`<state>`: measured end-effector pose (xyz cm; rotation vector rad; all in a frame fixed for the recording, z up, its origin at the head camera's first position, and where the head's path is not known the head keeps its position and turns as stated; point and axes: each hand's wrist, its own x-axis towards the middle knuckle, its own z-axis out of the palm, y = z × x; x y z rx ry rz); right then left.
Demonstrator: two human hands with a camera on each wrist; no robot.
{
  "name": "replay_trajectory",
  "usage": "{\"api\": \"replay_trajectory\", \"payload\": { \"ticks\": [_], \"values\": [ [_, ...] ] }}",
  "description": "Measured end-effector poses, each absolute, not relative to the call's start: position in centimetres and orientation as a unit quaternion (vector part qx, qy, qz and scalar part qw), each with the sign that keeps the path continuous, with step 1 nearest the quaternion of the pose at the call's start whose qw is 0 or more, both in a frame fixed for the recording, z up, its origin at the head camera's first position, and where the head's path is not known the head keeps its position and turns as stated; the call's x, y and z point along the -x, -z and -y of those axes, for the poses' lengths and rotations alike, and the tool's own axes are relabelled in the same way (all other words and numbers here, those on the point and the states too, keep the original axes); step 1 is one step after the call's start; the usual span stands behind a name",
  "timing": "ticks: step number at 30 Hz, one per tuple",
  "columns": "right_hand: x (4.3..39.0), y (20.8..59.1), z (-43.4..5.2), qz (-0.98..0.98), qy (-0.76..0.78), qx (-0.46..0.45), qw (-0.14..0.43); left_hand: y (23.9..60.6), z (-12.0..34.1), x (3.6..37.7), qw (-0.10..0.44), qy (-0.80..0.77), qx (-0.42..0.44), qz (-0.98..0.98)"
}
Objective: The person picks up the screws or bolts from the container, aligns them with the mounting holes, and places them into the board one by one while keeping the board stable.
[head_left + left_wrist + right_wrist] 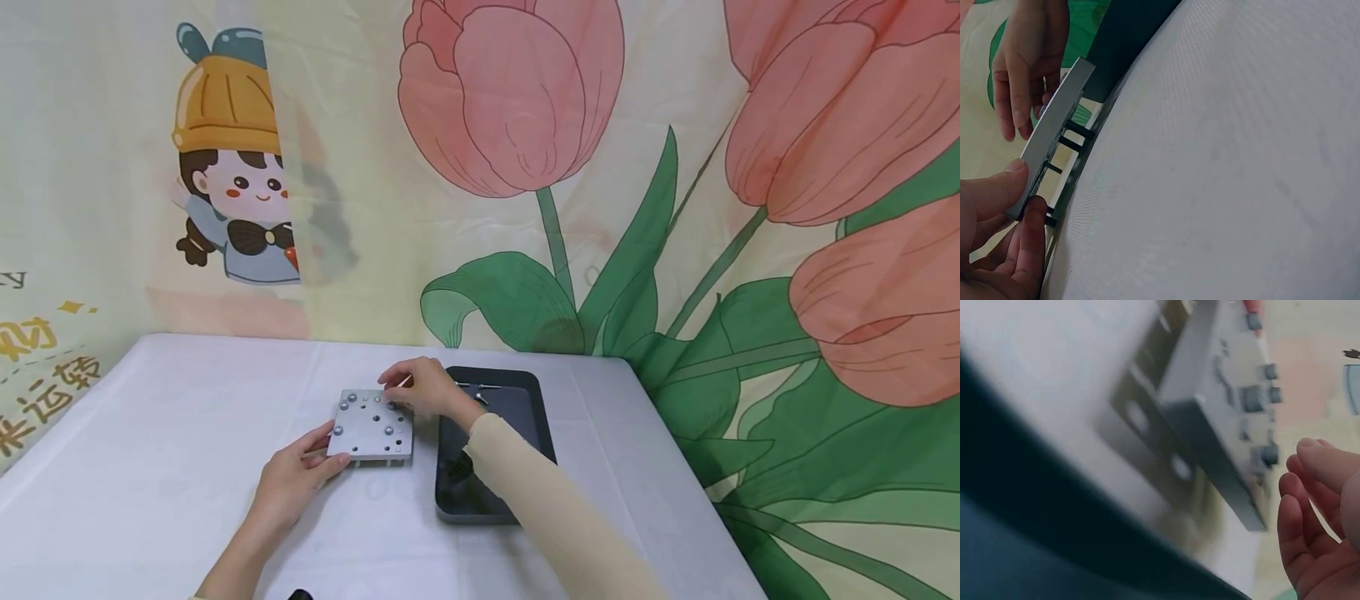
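A square grey metal plate [372, 425] studded with several screws stands on short black posts on the white tablecloth. My left hand [318, 450] pinches its near left corner between thumb and fingers [1019, 209]. My right hand [396, 395] hovers over the plate's far right part, fingers bent loosely downward. In the left wrist view the plate [1054, 134] shows edge-on, with my right hand's fingers [1016, 94] hanging beside it. The right wrist view is blurred: the plate [1222, 394] with its screw heads lies close to my relaxed fingers [1313, 519], which hold nothing I can see.
A black rectangular tray [525, 417] lies just right of the plate, under my right forearm, with a small metal tool [474, 388] at its far end. The white table [172, 433] stretches to the left. A printed tulip backdrop hangs behind it.
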<state>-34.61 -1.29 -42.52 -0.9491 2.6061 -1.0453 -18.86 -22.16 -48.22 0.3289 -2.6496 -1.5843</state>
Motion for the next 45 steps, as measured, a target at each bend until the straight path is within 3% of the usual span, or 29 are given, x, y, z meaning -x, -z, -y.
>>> {"api": "replay_trajectory", "payload": {
  "ticks": [10, 20, 32, 45],
  "values": [
    [35.5, 38.8, -6.0, -0.887, 0.323, 0.327, 0.052, 48.0, 22.0, 18.9, 0.022, 0.499, -0.108, 0.859],
    [36.0, 40.8, -11.3, -0.908, 0.245, 0.328, 0.092, 48.2, 22.2, 19.0, 0.019, 0.504, -0.113, 0.856],
    [35.7, 42.8, -11.9, -0.915, 0.199, 0.334, 0.11, 48.4, 22.1, 19.0, 0.016, 0.511, -0.116, 0.851],
    [36.2, 44.0, -11.2, -0.931, 0.177, 0.311, 0.074, 48.2, 22.1, 18.8, 0.019, 0.511, -0.112, 0.852]
  ]
}}
